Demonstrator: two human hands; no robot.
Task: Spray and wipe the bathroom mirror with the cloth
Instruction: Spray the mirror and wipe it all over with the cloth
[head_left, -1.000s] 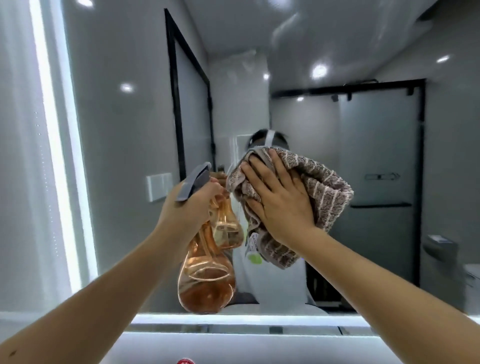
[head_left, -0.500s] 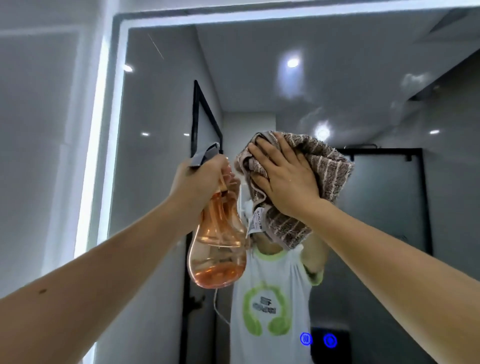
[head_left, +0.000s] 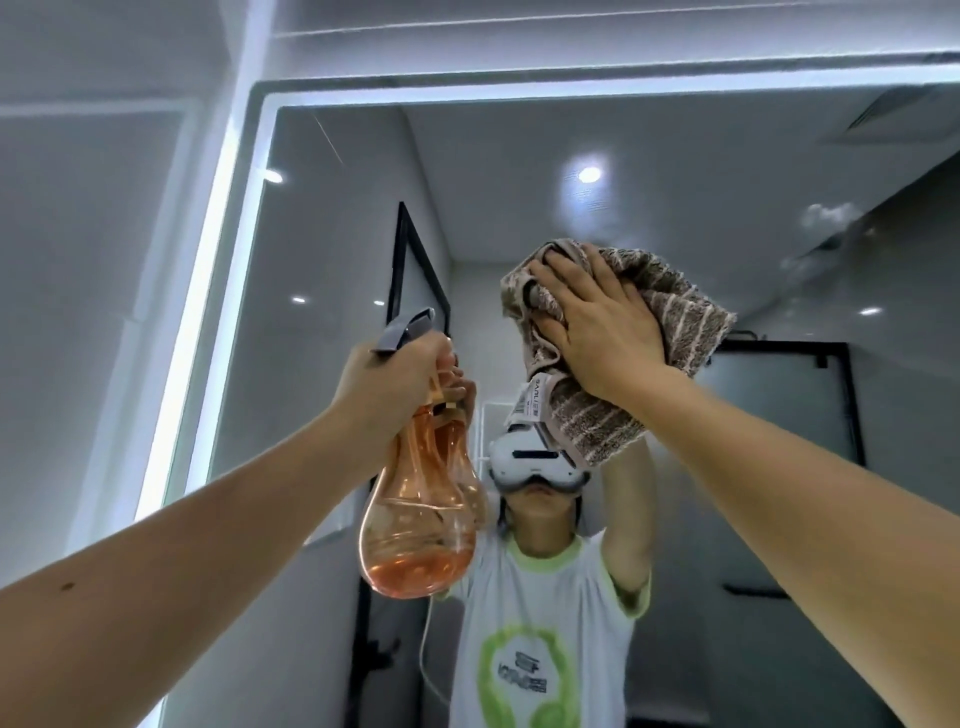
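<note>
Head view: brown striped terry cloth (head_left: 691, 312) lies against the light-edged wall mirror (head_left: 675, 156), now higher up the glass than 1 second ago; wiping is advancing upward. Right hand (head_left: 597, 327) presses it, fingers spread flat. Left hand (head_left: 395, 384) grips a translucent orange spray bottle (head_left: 421, 530).

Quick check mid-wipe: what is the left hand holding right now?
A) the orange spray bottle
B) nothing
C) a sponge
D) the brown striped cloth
A: the left hand grips the neck of the orange spray bottle, while the right hand presses the cloth flat against the mirror.
</note>
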